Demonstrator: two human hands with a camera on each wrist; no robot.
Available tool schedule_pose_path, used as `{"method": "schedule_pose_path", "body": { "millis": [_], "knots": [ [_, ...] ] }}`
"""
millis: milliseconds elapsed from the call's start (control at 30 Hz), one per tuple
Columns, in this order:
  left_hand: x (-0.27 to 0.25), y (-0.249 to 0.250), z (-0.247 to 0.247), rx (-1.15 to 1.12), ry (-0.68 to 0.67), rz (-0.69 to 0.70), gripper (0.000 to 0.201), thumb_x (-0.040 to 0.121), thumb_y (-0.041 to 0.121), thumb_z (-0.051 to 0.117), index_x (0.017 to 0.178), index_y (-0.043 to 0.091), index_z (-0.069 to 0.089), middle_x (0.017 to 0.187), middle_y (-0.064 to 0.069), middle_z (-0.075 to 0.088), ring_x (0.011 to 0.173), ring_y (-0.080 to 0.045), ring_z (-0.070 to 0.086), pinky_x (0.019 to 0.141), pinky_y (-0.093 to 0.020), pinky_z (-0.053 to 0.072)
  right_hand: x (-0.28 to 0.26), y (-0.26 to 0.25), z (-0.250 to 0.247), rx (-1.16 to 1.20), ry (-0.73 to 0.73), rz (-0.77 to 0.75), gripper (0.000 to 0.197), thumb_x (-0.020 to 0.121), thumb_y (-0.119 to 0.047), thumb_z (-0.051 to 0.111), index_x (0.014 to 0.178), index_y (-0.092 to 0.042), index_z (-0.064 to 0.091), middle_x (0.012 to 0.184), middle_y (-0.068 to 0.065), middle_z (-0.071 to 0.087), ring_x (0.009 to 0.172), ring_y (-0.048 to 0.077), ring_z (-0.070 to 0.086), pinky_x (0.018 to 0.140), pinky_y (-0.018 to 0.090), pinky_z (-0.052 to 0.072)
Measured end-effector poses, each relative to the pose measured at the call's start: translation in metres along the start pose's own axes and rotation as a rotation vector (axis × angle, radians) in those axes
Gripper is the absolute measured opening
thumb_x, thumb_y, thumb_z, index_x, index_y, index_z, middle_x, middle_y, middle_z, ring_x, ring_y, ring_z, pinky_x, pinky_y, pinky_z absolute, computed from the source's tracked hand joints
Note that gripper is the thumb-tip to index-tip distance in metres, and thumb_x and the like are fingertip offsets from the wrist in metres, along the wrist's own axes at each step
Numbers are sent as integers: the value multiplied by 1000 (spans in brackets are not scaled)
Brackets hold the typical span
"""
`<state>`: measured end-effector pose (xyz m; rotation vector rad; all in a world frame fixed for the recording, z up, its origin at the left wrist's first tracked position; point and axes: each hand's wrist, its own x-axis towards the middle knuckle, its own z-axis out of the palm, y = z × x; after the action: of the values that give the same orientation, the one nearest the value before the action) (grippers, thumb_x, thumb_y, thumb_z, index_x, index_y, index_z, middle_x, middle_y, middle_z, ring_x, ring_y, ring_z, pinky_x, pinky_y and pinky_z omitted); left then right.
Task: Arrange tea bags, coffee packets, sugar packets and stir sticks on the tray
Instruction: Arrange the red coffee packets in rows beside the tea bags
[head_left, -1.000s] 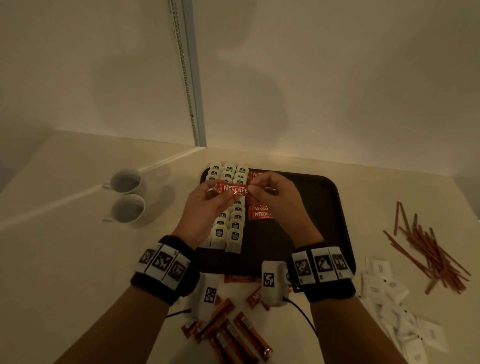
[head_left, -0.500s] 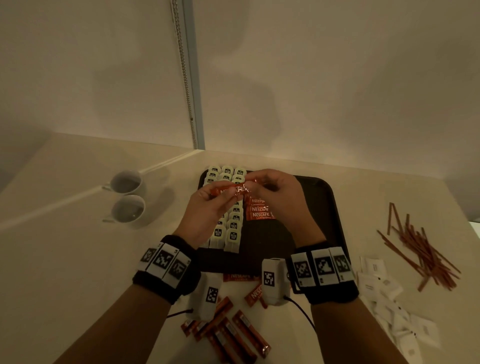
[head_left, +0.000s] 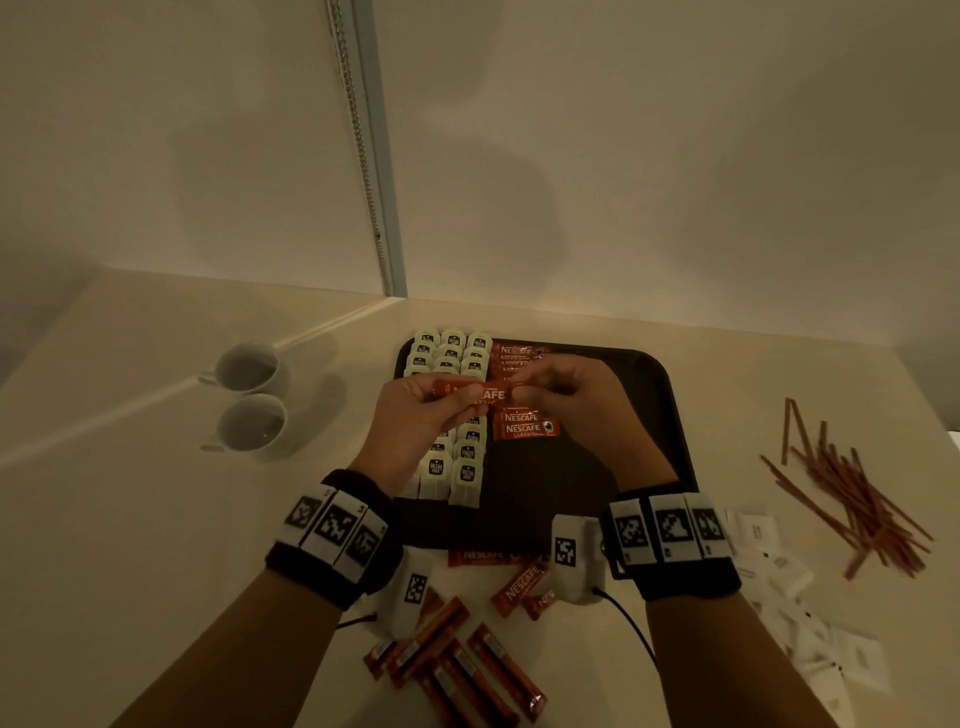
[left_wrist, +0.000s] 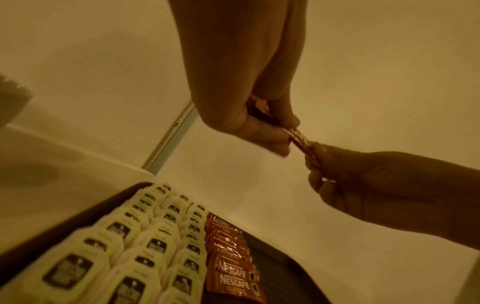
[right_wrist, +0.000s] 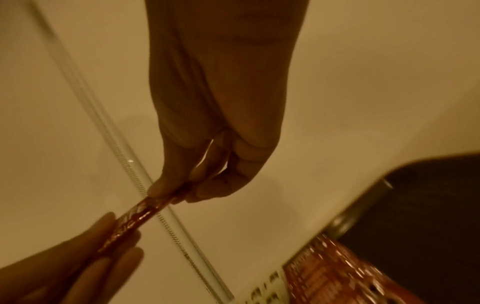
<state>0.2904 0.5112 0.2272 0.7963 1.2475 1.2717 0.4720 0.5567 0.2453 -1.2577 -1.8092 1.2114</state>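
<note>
Both hands hold one red coffee packet (head_left: 475, 393) level above the dark tray (head_left: 654, 415). My left hand (head_left: 441, 402) pinches its left end and my right hand (head_left: 524, 389) pinches its right end. The left wrist view shows the same coffee packet (left_wrist: 298, 137) edge-on between the two hands; the right wrist view shows the coffee packet (right_wrist: 145, 209) too. On the tray, rows of white tea bags (head_left: 467, 467) fill the left side, with a column of red coffee packets (head_left: 524, 428) beside them.
Two white cups (head_left: 249, 400) stand left of the tray. Loose coffee sticks (head_left: 457, 670) lie at the near edge of the table. White sugar packets (head_left: 779, 577) and a heap of brown stir sticks (head_left: 852, 493) lie to the right.
Both hands stay together over the tray with the packet between them; they shifted slightly and the packet has been straightened level.
</note>
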Motion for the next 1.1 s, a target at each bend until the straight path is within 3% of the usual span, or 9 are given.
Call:
{"method": "schedule_pose_path", "body": {
  "millis": [67,167,300,433,533,700,800,900,1100],
  "knots": [
    [0,0,-2,162,-74,-8,23,80,13,72,103,14,70,98,-5,73,93,-20,69,77,-23,56,-1,15,-5,41,11,48,14,82,-12,67,86,-25,66,92,6,69,87,18,67,80,29,54],
    [-3,3,-16,375,-164,-73,35,84,25,69,118,27,60,113,6,65,99,-13,66,81,-28,55,0,49,-17,-11,38,155,9,84,-12,65,88,-20,65,97,3,68,89,11,65,76,21,51],
    [-20,-3,-51,515,-197,-131,17,92,28,59,108,29,63,105,4,69,92,-13,68,79,-27,52,-1,103,-24,-172,1,302,11,82,-11,68,85,-21,65,95,-5,66,93,7,61,85,24,47],
    [-45,-20,-93,531,-141,-230,22,77,46,66,96,35,68,97,3,72,85,-14,69,76,-30,51,-2,128,-10,-178,-46,395,9,83,-12,67,91,-16,66,98,-8,63,96,6,58,81,18,44],
    [-64,-34,-114,535,-26,-282,11,92,26,60,102,26,67,94,5,73,85,-20,69,82,-37,52,3,134,1,-173,0,418,12,84,-11,67,96,-11,67,99,-8,61,95,5,54,82,17,38],
    [-93,-44,-135,495,116,-343,17,95,10,53,102,16,67,93,-7,73,87,-30,67,81,-41,50,12,140,9,-230,89,421,15,83,-12,68,98,-15,63,100,-7,58,95,5,52,80,17,37],
    [-106,-45,-144,490,168,-372,18,95,9,51,103,13,66,91,-8,73,87,-33,67,80,-41,49,17,141,12,-258,130,433,16,83,-13,68,97,-15,61,96,-7,57,90,5,52,75,15,38],
    [-114,-45,-149,486,198,-383,19,95,10,50,104,13,67,89,-6,74,88,-33,67,80,-41,50,22,142,15,-291,146,453,16,83,-14,68,98,-14,60,98,-4,57,91,7,52,80,20,39],
    [-121,-43,-153,470,211,-397,21,96,6,48,108,8,65,99,-15,70,89,-37,65,77,-39,48,25,151,19,-379,179,429,22,81,-18,71,98,-17,58,106,0,55,93,11,53,83,23,44]
  ]
}}
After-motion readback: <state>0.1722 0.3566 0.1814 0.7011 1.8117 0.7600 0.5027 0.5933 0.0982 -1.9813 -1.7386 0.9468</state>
